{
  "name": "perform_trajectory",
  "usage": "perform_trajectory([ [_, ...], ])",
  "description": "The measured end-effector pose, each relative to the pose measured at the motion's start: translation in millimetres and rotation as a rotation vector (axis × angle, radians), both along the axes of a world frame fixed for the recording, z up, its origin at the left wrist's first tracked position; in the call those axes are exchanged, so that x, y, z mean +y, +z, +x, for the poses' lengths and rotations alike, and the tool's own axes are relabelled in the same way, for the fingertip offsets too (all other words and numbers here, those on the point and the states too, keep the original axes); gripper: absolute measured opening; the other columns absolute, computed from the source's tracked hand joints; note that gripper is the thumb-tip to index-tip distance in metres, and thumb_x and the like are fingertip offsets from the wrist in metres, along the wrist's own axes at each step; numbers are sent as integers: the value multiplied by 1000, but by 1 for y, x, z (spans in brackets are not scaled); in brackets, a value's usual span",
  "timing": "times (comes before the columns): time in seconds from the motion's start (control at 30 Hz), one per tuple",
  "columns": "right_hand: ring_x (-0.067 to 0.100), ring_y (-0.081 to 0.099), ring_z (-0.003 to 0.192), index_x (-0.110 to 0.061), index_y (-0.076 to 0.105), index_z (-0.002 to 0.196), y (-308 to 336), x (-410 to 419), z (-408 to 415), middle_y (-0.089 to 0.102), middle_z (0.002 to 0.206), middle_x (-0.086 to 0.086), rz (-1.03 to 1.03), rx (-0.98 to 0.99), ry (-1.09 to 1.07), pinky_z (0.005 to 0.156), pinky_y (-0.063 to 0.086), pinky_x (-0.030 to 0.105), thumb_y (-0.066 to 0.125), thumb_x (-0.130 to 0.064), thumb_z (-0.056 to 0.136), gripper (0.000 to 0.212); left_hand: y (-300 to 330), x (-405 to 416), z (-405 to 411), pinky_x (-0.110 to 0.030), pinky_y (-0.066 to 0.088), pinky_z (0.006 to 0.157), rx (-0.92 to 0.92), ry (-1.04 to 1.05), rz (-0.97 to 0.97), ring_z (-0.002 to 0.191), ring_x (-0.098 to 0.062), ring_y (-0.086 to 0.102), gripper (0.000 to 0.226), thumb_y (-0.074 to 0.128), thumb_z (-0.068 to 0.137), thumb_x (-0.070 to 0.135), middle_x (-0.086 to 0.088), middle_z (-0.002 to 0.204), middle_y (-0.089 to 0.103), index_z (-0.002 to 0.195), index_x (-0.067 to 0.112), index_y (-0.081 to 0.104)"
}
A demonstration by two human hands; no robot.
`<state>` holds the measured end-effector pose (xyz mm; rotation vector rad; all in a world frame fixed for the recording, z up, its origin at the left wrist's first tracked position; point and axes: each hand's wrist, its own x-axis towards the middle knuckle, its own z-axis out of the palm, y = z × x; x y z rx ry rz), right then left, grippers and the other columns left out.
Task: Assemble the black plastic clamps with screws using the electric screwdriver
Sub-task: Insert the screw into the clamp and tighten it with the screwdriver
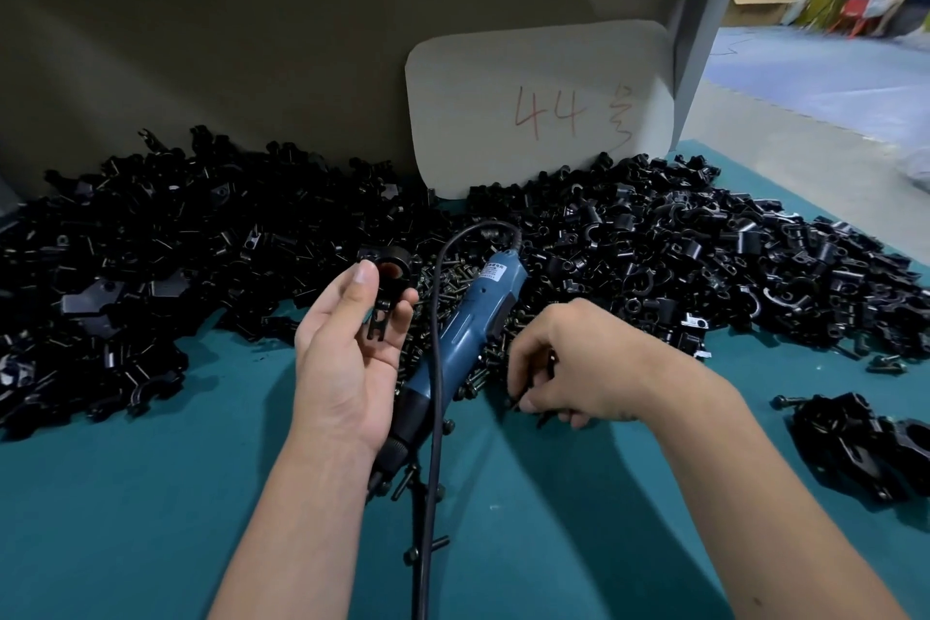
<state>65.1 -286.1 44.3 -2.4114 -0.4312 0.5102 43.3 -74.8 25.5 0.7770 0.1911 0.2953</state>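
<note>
Head camera looks down on a teal-covered bench [151, 519] heaped with black plastic parts. The left hand [347, 357] is raised palm-up, its thumb and fingers pinching a black plastic clamp [385, 287]: a ring-shaped collar at the top with a round hole facing the camera, and a forked tail pointing down toward the palm, so its long axis runs roughly upright. The electric screwdriver [453, 347] lies on the bench between the two hands, blue ribbed body and black nose, long axis diagonal with the nose toward the near left, passing under the left wrist, and the cable end toward the far right. Its black cord [434, 418] loops up from the rear and trails back toward the camera. The right hand [568, 368] is palm-down just right of the screwdriver, fingers curled at the edge of a scatter of dark screws [453, 277]; they seem to pinch something small and dark, though what it is cannot be made out. Loose clamp halves form a pile on the left [126, 277] and another on the right [704, 257]. A small cluster of assembled clamps [855, 443] sits apart at the near right. A rounded grey card [538, 111] marked "44" in red leans against the back wall.
</note>
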Motion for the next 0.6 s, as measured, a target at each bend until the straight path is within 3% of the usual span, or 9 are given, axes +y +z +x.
perform_trajectory([
  [0.2,16,66,46,-21,76,82,-5,-17,0,71,59,4,169,-40,-93,43,49,23,77,-17,94,13,5,-4,-5,-21,58,67,-45,-44,43,77,-17,72,7,76,82,24,0,86,72,78,18,77],
  [0.33,9,59,55,-15,78,85,-3,-22,1,68,69,5,689,45,-212,39,37,19,72,-8,96,15,7,-6,-7,-20,58,67,-73,-78,53,77,-17,72,11,75,82,24,1,89,71,89,16,72],
  [0.43,10,65,69,-14,74,94,1,-23,1,67,80,4,1053,207,-260,40,36,15,67,-17,95,8,9,-10,-8,-19,58,65,-97,-105,90,75,-17,73,10,74,81,23,2,86,74,89,18,76],
  [0.53,13,67,73,-11,67,100,2,-23,1,63,87,6,1297,394,-272,37,36,10,62,-18,94,10,11,-13,-10,-19,58,65,-139,-144,195,74,-15,74,12,72,80,22,0,83,77,79,28,83],
  [0.6,9,63,68,-8,65,98,2,-21,1,63,90,8,1377,469,-271,37,37,9,58,-15,96,10,11,-14,-10,-21,59,67,-166,-173,250,76,-18,75,10,77,79,22,-5,90,78,85,26,83],
])
